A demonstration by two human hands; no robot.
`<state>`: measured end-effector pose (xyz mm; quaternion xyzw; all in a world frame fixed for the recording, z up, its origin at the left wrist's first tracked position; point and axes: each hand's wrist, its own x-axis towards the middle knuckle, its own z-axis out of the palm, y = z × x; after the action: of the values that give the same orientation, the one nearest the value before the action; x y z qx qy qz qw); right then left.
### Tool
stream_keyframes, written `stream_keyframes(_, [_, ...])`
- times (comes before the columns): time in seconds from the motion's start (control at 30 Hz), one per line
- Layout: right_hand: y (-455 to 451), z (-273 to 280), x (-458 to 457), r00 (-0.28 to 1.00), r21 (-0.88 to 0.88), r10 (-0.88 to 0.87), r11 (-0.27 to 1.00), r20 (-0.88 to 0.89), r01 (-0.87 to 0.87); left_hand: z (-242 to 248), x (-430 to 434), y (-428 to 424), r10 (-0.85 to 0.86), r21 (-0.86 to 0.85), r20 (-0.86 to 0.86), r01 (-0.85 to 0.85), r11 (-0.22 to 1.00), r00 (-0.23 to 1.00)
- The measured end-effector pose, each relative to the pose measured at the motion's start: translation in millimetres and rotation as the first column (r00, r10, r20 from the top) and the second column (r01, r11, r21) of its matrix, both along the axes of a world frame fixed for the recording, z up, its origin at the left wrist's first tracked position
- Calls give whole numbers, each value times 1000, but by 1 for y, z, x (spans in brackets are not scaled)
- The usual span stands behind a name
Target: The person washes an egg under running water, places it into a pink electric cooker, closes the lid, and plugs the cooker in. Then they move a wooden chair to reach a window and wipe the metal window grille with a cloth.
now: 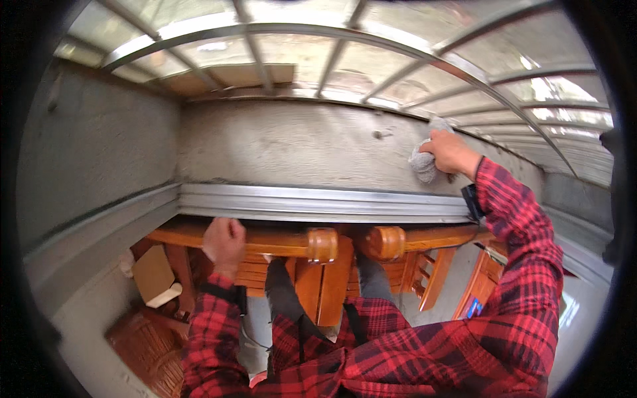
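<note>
My right hand [449, 150] grips a crumpled grey cloth [424, 161], which rests against the concrete window sill [278, 144] towards its right side. Part of the cloth shows above the fingers, near the foot of the window bars. My left hand [225, 245] is curled into a fist, with nothing visible in it. It is over the top rail of a wooden chair or bench [278, 243], just on my side of the aluminium window track [318, 201]. Whether the fist touches the rail, I cannot tell.
Metal window bars [343, 35] curve along the sill's far side. A plastered side wall [99, 139] bounds the left. Below me are slatted wooden seats [251, 273], a cardboard piece [153, 273] and a dark wooden chair [149, 353]. Outside the bars lies a flat brown board [244, 74].
</note>
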<state>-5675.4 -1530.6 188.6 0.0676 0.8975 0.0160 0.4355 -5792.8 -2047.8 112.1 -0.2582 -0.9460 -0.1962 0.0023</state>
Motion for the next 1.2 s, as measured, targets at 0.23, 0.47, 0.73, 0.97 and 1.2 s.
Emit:
stream_keyframes(0.23, [-162, 27, -155, 955, -461, 27, 871, -297, -168, 3, -3, 1, -19, 109, -72, 27, 994, 997])
stream_keyframes(0.47, [-352, -53, -283, 860, -513, 70, 777, -506, -365, 1, -6, -2, -29, 135, -79, 40, 990, 996])
stream_keyframes(0.73, [-342, -51, -263, 800, -279, 576, 751, -165, -599, 2, -6, -3, -22, 143, -96, 36, 989, 995])
stream_keyframes(0.97, [-303, -49, -249, 879, -454, 118, 820, -461, -349, 1, -5, 0, -9, 124, -93, 21, 992, 996])
stream_keyframes(1.2, [-225, -82, -137, 896, -563, 24, 771, -444, -299, 1, -1, 1, -3, 109, -32, 6, 994, 999])
